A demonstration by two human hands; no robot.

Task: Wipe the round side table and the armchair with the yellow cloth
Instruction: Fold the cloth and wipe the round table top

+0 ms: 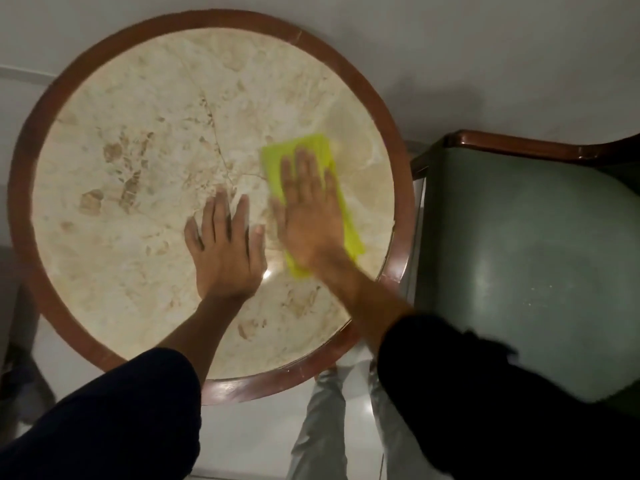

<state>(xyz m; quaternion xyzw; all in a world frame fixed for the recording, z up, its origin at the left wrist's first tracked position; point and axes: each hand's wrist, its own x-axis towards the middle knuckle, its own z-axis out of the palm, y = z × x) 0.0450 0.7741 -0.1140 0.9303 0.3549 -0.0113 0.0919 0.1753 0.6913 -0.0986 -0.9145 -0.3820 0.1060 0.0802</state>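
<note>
My left hand (pixel 225 251) is nearest, palm flat on the counter (pixel 31 188), fingers (pixel 217 211) spread wide and holding nothing; I judge it is only bracing me. Just beside it, my right hand (pixel 308 216) lies flat on the cloth (pixel 351 233), fingers stretched out and close together, pinning it down with the palm rather than gripping it. The cloth sits on the right part of the counter, short of the wooden rim. It looks thin, soft and very light, so I'd say it will bunch or slide out from under me unless the whole palm keeps pressure on it; the middle is the place to press, and an edge is where I'd pinch to lift it. It's bright yellow-green, folded into a long strip, its near and far ends showing past my hand. The top is pale, veined stone with a sheen, likely slick. Off to the right, touching or nearly touching the counter, the armchair (pixel 519 244) waits, green seat, dark wood frame.
</note>
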